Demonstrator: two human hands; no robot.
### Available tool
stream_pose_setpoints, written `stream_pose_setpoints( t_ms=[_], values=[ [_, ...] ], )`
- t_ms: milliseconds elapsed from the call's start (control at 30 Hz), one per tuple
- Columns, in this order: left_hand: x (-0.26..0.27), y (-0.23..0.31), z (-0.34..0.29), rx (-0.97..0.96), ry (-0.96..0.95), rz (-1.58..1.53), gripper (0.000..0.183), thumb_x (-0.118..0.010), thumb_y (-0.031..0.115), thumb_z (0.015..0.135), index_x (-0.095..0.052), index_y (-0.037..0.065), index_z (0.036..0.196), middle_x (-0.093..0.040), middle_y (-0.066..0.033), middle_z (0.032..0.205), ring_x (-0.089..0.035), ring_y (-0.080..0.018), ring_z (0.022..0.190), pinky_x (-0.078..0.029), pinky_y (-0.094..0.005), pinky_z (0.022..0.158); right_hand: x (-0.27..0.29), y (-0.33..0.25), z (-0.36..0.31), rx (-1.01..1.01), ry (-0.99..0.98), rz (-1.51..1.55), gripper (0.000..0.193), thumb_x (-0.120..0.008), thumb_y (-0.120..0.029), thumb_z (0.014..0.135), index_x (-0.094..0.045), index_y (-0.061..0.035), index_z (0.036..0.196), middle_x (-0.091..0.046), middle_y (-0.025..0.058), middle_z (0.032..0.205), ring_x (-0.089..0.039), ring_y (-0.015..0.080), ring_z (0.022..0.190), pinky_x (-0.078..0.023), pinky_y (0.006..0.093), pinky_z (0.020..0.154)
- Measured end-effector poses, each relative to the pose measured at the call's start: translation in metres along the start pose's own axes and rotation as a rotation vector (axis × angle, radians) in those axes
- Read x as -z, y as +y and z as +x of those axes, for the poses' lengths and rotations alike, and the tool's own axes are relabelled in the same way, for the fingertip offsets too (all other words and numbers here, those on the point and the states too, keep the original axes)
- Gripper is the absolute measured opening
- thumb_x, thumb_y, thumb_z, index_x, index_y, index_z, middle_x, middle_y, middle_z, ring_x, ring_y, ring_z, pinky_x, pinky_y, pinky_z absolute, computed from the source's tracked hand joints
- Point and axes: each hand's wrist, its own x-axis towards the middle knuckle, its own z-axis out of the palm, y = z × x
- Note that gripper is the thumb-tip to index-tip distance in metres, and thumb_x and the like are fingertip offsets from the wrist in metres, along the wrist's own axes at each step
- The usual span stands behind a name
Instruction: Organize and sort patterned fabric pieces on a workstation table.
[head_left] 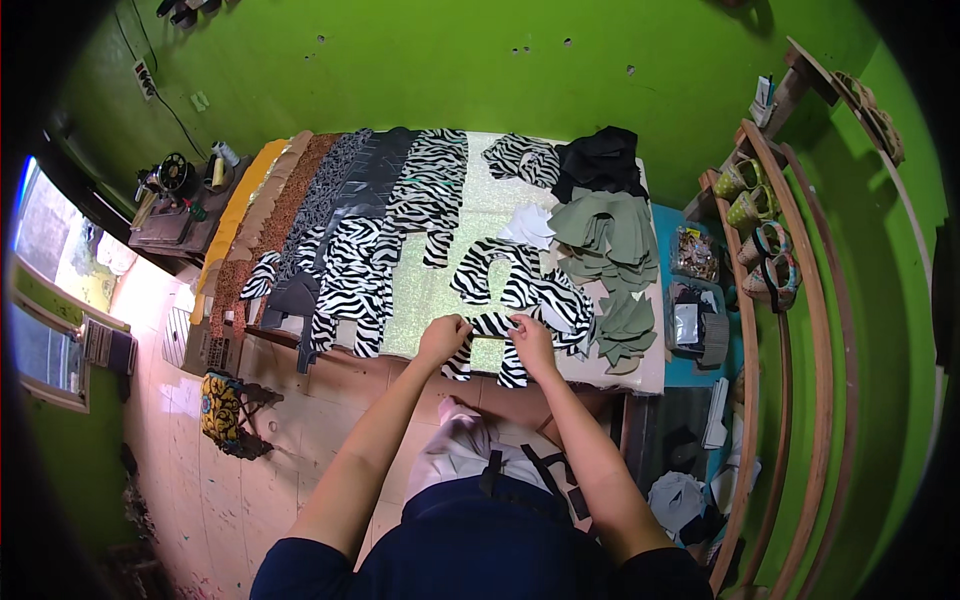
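Observation:
At the table's near edge, my left hand (445, 340) and my right hand (532, 342) pinch a U-shaped zebra-print cut piece (491, 324) between them. Its two legs point toward me and overhang the edge. Just beyond lies another curved zebra-print piece (484, 270). A heap of zebra-print pieces (566, 302) rests to the right, beside olive-green cut pieces (627, 325). On the left, more zebra-print pieces (352, 265) cover a layered strip. Fingertips partly hide the ends of the held piece.
Layered material strips in yellow (228, 215), brown and grey run along the table's left. Black material (602, 163) sits at the far right. A sewing machine (174, 178) stands at the left, a patterned stool (222, 410) below it. Sandals (768, 270) hang on a wooden rack at right.

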Motion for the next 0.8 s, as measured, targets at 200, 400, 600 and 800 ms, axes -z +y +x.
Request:
stream_pose_setpoints(
  t_ms=[200,400,600,800],
  values=[
    [0.0,0.006,-0.003,-0.011,0.004,0.263,0.026,-0.055,0.029,0.08,-0.06,0.003,0.082,-0.062,-0.015,0.082,-0.06,-0.0308,0.077,-0.048,-0.0394,0.067,-0.014,0.001,-0.002,0.009,0.018,-0.177,0.026,-0.061,-0.008,0.075,-0.057,-0.0038,0.099,-0.057,0.0145,0.08,-0.056,0.0288,0.071,-0.045,0.036,0.065],
    [-0.004,0.002,-0.001,-0.062,0.014,0.384,0.025,-0.057,0.027,0.078,-0.059,0.003,0.085,-0.061,-0.0137,0.085,-0.059,-0.0293,0.081,-0.049,-0.0393,0.069,-0.019,-0.004,-0.002,0.046,0.02,-0.23,0.025,-0.061,-0.008,0.074,-0.053,-0.0013,0.096,-0.055,0.0147,0.085,-0.054,0.0311,0.079,-0.044,0.0377,0.071],
    [-0.005,-0.002,-0.001,-0.128,0.099,0.462,0.023,-0.06,0.026,0.074,-0.058,0.004,0.08,-0.061,-0.0115,0.081,-0.059,-0.0278,0.079,-0.049,-0.0385,0.066,-0.019,-0.026,-0.01,0.28,-0.026,-0.621,0.031,-0.058,-0.011,0.075,-0.051,-0.0078,0.105,-0.051,0.0113,0.099,-0.049,0.0263,0.096,-0.04,0.0409,0.082],
    [-0.008,-0.008,-0.001,-0.107,0.129,0.466,0.026,-0.06,0.03,0.076,-0.058,0.004,0.077,-0.06,-0.0129,0.08,-0.059,-0.0297,0.078,-0.048,-0.0401,0.066,-0.042,-0.025,-0.035,0.517,-0.215,-0.482,0.047,-0.043,-0.01,0.084,-0.032,-0.0008,0.128,-0.043,0.0074,0.129,-0.043,0.0209,0.117,-0.024,0.0443,0.102]
  ],
)
